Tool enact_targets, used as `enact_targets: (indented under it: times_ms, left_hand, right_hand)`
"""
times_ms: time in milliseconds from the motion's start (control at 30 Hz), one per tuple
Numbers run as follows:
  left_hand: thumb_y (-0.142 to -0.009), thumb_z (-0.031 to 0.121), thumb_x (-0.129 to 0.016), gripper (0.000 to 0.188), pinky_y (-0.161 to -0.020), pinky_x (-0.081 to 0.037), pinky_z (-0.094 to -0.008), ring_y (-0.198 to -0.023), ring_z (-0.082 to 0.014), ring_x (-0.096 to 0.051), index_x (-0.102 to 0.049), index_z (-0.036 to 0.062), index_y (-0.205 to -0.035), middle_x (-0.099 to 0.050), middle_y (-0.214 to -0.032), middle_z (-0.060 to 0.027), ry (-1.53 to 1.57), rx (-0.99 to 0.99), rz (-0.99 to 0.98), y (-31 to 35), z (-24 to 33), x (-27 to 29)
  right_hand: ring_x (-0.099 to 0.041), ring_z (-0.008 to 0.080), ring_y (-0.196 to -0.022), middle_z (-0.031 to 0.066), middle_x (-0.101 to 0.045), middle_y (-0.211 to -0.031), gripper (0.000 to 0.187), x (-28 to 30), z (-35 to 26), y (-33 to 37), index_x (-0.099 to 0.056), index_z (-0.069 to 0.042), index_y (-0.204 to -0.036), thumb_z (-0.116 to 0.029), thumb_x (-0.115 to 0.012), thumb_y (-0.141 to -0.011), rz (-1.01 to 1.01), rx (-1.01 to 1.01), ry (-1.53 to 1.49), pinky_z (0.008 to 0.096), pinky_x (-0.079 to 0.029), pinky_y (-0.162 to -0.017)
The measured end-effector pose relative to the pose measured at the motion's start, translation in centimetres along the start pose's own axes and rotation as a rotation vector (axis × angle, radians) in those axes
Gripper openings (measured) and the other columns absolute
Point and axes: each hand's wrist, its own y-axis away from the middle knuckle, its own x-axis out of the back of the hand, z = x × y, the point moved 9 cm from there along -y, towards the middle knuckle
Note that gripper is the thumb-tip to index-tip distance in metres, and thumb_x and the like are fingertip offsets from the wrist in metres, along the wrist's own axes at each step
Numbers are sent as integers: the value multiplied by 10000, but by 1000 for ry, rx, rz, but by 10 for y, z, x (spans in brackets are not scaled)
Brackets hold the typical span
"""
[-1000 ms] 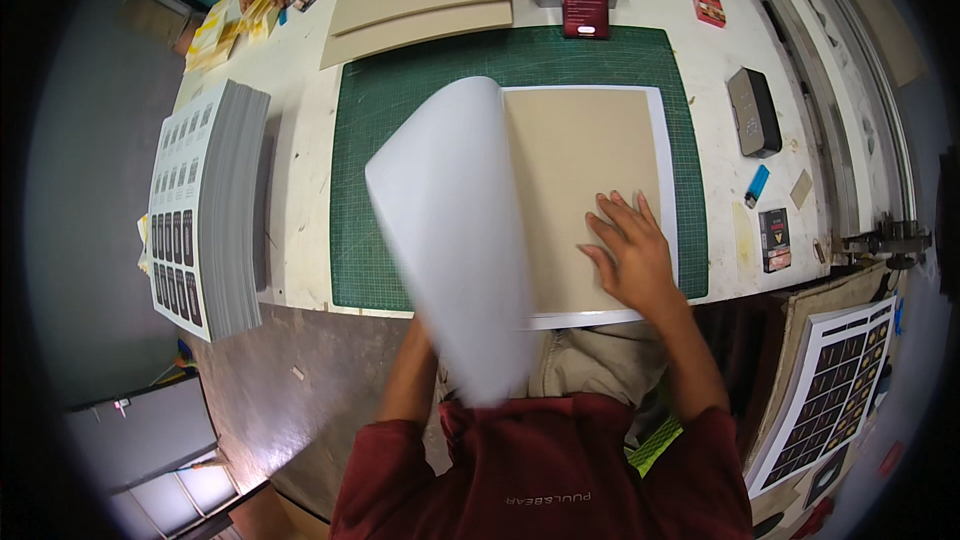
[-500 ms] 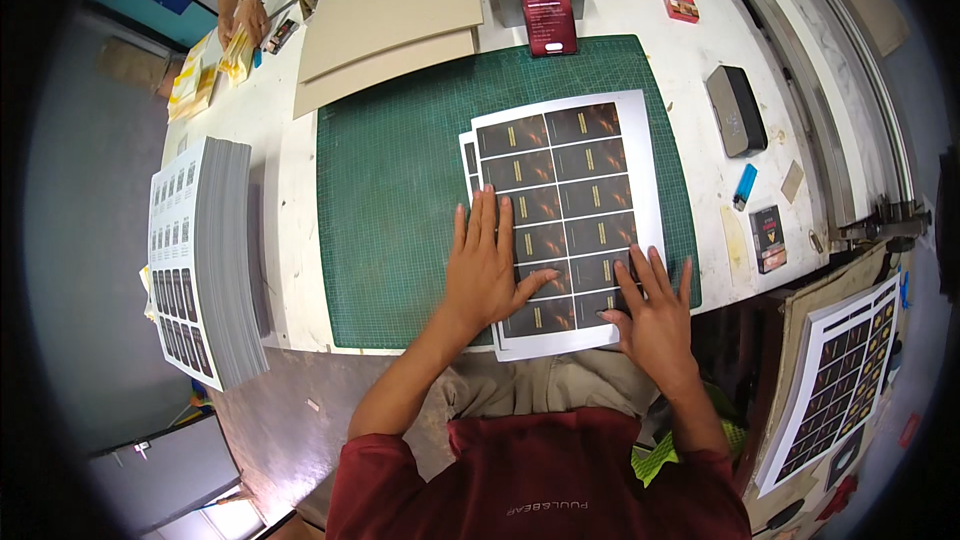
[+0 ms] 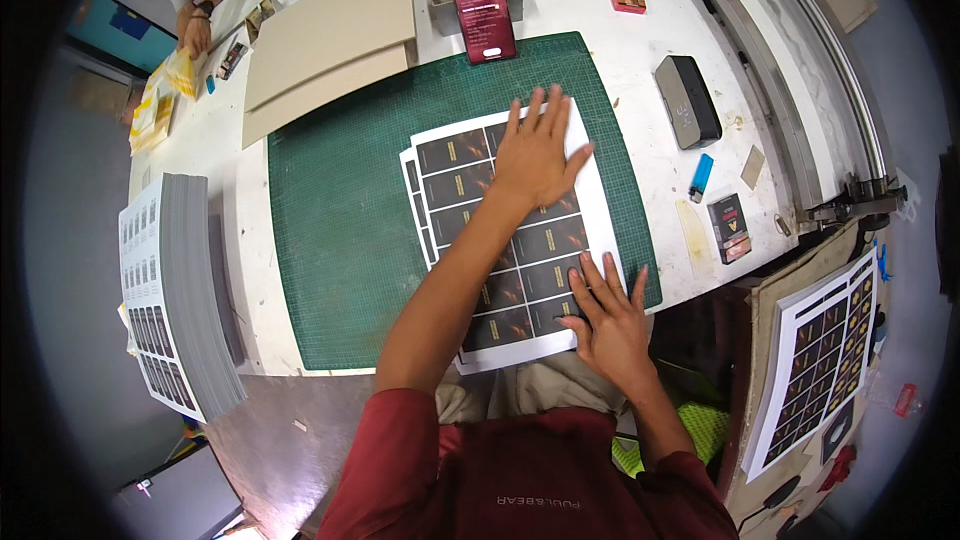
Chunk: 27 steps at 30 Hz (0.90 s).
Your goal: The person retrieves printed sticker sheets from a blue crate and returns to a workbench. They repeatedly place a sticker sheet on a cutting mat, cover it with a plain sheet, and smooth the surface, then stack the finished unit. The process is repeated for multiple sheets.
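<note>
A green cutting mat (image 3: pixel 340 230) is covering the white table (image 3: pixel 600 30). A printed sheet (image 3: pixel 500 240) of dark labels is lying on it. The left hand (image 3: pixel 535 150) and right hand (image 3: pixel 610 320) are pressing flat, fingers spread, gripping nothing.

Your white bench (image 3: pixel 620 50) carried a green cutting mat (image 3: pixel 340 230), cardboard sheets (image 3: pixel 330 35), a stack of printed sheets (image 3: pixel 175 290), a black box (image 3: pixel 687 100) and a blue lighter (image 3: pixel 701 177).
</note>
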Motion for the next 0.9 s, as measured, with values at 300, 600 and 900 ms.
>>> enact_targets:
  times_ms: [300,600,900]
  left_hand:
    - [-952,537,-509,803,-1166,-158,-583,-1459,-455,-222,-326,-25,-1495,-235,-1554,-322,53,198,-262,203,56,66]
    - [-914,621,-513,783,-1182,-129,-574,-1469,-397,-237,-384,132,-1511,-280,-1575,-225,7,145,-173,196,41,74]
    - [-923,539,-561,744,-1172,-115,-607,-1460,-413,-247,-400,79,-1485,-294,-1556,-253,-15,137,7,193,28,87]
  right_hand:
    - [-275,345,-1466,62,-388,-1553,504,-7,-14,9,-581,-130,-1367,-262,-647,-886,-67,77,-28,745,-77,-1101]
    - [-257,411,-1458,127,-351,-1565,523,-10,-14,23,-510,-127,-1428,-267,-602,-933,34,-4,33,755,-70,-1088]
    - [-366,401,-1404,221,-425,-1490,545,-1,-15,30,-502,-15,-1392,-265,-623,-924,149,25,57,702,-81,-1124]
